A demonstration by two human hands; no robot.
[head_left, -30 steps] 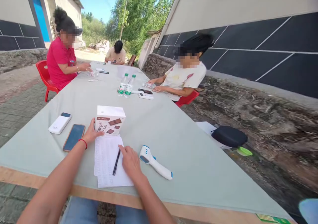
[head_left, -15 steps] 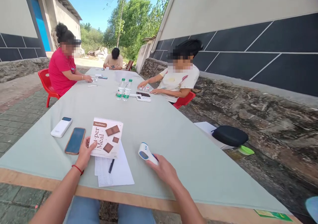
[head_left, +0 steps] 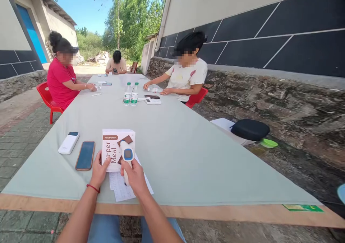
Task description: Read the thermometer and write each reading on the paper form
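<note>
My left hand (head_left: 100, 168) grips the lower left side of a white and brown box (head_left: 110, 146) printed "NutriMotion" and "Meal", tilted up over the table. My right hand (head_left: 136, 176) is closed round the handle of a white infrared thermometer (head_left: 127, 152) with a blue-framed display facing me. The thermometer is in front of the box and covers part of its printed pictures; whether the two touch I cannot tell. Printed paper sheets (head_left: 121, 191) lie below the hands, partly hidden by them. Left of the box rest a smartphone (head_left: 85, 156) and a white power bank (head_left: 69, 143).
Two green-capped water bottles (head_left: 127, 95) stand mid-table, near another phone (head_left: 152, 97) and a white device (head_left: 153, 102). People sit at the left, right and far end. Off the table's right edge are a black case (head_left: 250, 129) and a green item (head_left: 268, 143).
My right hand has lifted the thermometer from the table at the right and brought it left, in front of the box. My left hand still holds the box, now turned more upright.
</note>
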